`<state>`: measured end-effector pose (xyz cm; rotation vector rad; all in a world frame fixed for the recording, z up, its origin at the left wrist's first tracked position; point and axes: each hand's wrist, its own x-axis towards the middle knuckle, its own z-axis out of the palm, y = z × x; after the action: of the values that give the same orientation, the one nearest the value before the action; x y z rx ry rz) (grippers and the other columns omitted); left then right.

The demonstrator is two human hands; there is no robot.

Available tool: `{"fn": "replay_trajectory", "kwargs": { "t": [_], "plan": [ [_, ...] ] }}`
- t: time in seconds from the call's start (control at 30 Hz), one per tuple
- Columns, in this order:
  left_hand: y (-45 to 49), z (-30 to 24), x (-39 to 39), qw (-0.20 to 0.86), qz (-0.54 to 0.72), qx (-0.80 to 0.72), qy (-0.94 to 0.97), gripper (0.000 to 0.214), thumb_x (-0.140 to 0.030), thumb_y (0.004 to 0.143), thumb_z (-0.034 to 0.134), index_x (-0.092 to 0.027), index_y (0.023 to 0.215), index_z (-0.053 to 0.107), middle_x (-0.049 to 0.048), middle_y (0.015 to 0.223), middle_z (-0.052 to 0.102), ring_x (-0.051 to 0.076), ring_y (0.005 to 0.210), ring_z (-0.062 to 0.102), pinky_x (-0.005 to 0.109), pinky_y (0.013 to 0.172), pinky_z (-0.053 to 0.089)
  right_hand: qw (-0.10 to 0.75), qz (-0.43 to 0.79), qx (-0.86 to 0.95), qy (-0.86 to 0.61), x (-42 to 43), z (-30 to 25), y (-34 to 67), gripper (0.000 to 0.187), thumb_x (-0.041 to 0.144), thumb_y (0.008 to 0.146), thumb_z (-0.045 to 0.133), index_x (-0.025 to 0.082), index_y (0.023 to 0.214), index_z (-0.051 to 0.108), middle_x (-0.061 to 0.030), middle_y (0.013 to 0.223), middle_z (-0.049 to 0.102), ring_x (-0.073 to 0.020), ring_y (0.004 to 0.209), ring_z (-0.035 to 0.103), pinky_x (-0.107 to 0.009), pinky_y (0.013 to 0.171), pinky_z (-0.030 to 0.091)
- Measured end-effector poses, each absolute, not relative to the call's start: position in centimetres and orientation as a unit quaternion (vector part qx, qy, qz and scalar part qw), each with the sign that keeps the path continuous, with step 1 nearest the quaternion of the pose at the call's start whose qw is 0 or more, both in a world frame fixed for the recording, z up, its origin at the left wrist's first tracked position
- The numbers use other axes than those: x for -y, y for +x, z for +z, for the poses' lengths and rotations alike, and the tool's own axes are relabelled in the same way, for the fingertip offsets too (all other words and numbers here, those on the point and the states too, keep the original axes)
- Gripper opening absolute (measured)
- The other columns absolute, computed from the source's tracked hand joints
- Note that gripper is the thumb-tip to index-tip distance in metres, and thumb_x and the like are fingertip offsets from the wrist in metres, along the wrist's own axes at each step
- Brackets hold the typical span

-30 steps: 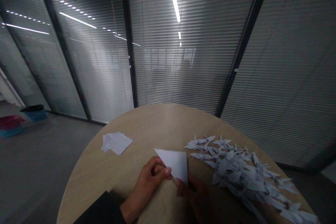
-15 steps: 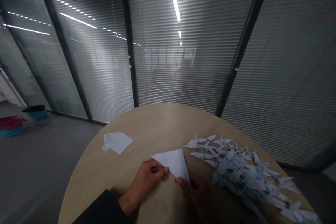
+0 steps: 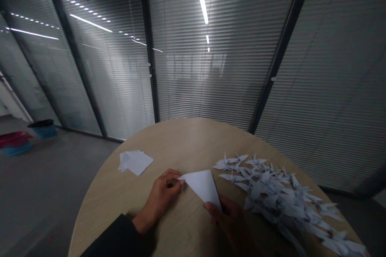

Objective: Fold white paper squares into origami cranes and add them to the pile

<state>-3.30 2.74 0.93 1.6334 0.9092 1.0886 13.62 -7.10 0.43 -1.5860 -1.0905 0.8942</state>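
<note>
A white sheet folded into a triangle (image 3: 201, 186) lies on the table, its narrow tip pointing toward me. My left hand (image 3: 159, 194) is at the triangle's left corner, with its fingertips pinching that point. My right hand (image 3: 232, 221) is dim and holds the lower tip between thumb and fingers. Just right of the paper spreads a large heap of white origami cranes (image 3: 279, 200). A small stack of white paper sheets (image 3: 135, 162) lies left of my hands, apart from them.
The round light wood table (image 3: 171, 138) ends in a curved edge, with grey floor beyond it. Glass partitions with slatted blinds (image 3: 205, 68) stand behind the table. A blue bin (image 3: 44, 129) and a red and blue tub (image 3: 15, 143) stand on the floor at left.
My left hand has moved up and left along the table. The folded triangle has turned, with its lower tip swinging right. The cranes and the paper stack stay in place.
</note>
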Motion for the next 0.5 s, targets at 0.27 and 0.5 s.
{"fn": "replay_trajectory", "kwargs": {
  "t": [0.27,0.5],
  "plan": [
    [-3.6,0.6,-3.6,0.487,0.484,-0.395,0.610,0.024,-0.039,0.068,0.072,-0.015,0.070,0.072,0.0086,0.081,0.065,0.015,0.059,0.056,0.026,0.055,0.047,0.470,0.338,0.458,-0.675,7.1,0.1,14.3,0.040,0.059,0.063,0.058,0.021,0.051,0.053,0.0012,0.047,0.051,-0.0159,0.049,0.049,-0.027,0.050,0.039],
    [-2.9,0.7,-1.9,0.711,0.438,-0.323,0.446,0.038,-0.047,0.074,0.073,-0.015,0.093,0.067,0.0106,0.101,0.066,0.022,0.092,0.063,0.029,0.069,0.056,0.449,0.327,0.474,-0.683,6.9,-1.5,15.1,0.037,0.054,0.067,0.061,0.021,0.050,0.059,-0.0016,0.050,0.058,-0.0186,0.050,0.054,-0.029,0.053,0.041]
  ]
}}
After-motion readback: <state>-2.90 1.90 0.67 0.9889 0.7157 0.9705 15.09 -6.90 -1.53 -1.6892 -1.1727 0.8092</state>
